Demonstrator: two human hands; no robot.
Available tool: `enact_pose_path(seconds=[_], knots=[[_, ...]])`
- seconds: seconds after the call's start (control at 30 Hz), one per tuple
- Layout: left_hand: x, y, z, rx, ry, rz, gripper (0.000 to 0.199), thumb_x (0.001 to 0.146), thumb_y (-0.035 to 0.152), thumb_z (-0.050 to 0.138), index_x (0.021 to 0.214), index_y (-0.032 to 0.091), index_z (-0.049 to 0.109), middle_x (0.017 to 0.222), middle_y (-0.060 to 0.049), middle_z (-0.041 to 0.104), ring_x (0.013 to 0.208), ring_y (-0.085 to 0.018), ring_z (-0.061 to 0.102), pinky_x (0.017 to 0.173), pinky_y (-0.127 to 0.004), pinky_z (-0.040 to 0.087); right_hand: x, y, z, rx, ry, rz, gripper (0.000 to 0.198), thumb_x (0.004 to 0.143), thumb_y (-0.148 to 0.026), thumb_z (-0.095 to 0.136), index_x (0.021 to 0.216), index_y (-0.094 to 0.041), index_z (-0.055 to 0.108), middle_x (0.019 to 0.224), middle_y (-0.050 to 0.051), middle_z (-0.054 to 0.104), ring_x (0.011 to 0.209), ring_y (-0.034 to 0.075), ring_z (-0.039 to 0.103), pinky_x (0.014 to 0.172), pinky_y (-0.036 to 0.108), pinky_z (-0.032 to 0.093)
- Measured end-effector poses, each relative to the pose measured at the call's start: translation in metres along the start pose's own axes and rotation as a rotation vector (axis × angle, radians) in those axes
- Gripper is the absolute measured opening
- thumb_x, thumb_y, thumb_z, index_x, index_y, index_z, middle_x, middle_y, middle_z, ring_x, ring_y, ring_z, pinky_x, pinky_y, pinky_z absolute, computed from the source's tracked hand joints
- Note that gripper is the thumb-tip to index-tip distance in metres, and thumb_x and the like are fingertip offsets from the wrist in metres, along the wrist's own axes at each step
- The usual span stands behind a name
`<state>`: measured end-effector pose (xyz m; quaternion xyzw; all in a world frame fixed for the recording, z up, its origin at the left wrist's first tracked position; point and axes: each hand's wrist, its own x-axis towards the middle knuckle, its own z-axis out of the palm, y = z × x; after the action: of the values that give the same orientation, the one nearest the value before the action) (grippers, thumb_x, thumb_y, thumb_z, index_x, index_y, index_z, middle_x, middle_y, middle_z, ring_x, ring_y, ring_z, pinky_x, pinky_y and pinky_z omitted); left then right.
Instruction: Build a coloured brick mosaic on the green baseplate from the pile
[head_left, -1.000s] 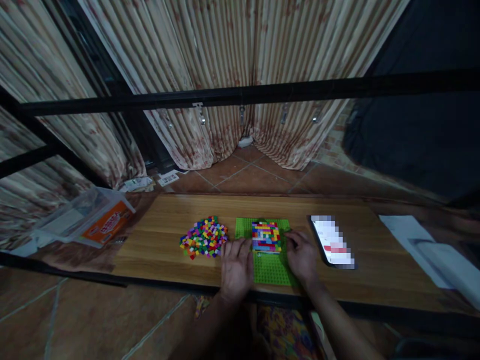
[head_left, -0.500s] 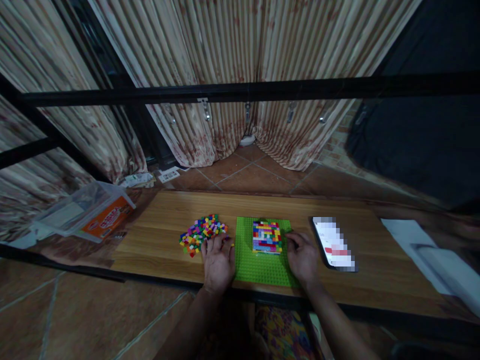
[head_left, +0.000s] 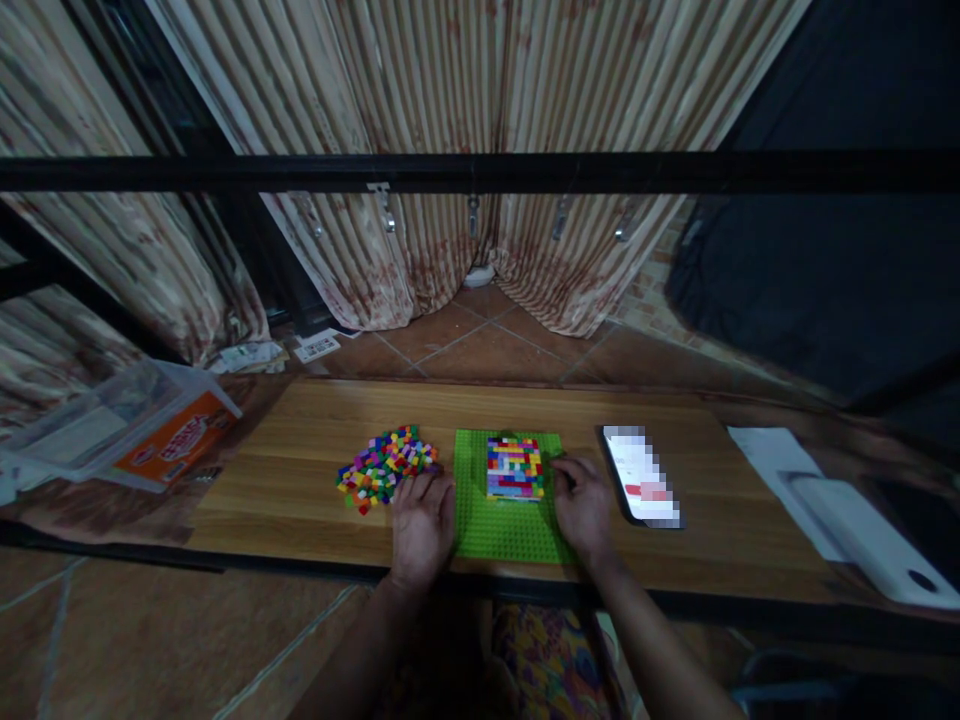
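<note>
A green studded baseplate (head_left: 510,535) lies on the wooden table, bearing a block built from multicoloured toy bricks (head_left: 514,470). My left hand (head_left: 422,522) rests at the plate's left edge, close to the heap of small loose bricks (head_left: 384,466). Its fingers are bent and drawn together, and their tips are partly hidden. On the other side, my right hand (head_left: 582,508) lies over the plate's right edge with thumb and index finger pinched beside the block. Whatever is between those fingers is too small to make out.
To the right lies a phone (head_left: 641,475) with a lit screen, then white paper (head_left: 780,480) and a white device (head_left: 877,540). A clear plastic box (head_left: 127,425) with an orange label stands at the left. A dark bar (head_left: 480,172) crosses before the curtains (head_left: 420,90).
The view has shifted, so the table's things appear farther left. My left fingers have drawn closer together, and the small yellow piece beside them no longer shows. My right hand keeps its pinch.
</note>
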<state>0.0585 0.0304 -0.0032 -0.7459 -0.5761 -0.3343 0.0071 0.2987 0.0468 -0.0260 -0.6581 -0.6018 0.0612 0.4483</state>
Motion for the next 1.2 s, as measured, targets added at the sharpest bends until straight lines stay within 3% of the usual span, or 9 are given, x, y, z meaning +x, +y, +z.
enact_pose_path(seconds=[0.1,0.4,1.2], knots=[[0.003,0.01,-0.002,-0.066,-0.021,0.0,0.017,0.092,0.019,0.048,0.093,0.02,0.066,0.085,-0.004,0.069,0.082,-0.02,0.062,0.079,-0.036,0.047,0.0,0.001,0.0,0.012,-0.004,-0.003,0.025,0.083,-0.023,0.045,0.086,-0.017,0.07,0.092,0.01,0.068,0.086,0.022,0.062,0.08,0.036,0.05],[0.014,0.04,0.002,-0.207,-0.024,-0.025,0.013,0.089,0.019,0.053,0.093,0.02,0.065,0.084,-0.002,0.071,0.082,-0.019,0.064,0.081,-0.036,0.047,0.0,-0.001,0.001,0.038,0.003,0.029,0.026,0.082,-0.023,0.045,0.085,-0.018,0.07,0.092,0.009,0.067,0.086,0.022,0.063,0.079,0.036,0.051],[0.043,0.068,0.018,-0.209,-0.126,0.064,0.01,0.084,0.019,0.063,0.086,0.027,0.07,0.092,0.001,0.068,0.09,-0.019,0.058,0.091,-0.042,0.036,0.001,-0.003,0.0,0.039,0.005,0.015,0.025,0.081,-0.02,0.045,0.085,-0.018,0.069,0.091,0.009,0.068,0.086,0.022,0.062,0.081,0.036,0.05]])
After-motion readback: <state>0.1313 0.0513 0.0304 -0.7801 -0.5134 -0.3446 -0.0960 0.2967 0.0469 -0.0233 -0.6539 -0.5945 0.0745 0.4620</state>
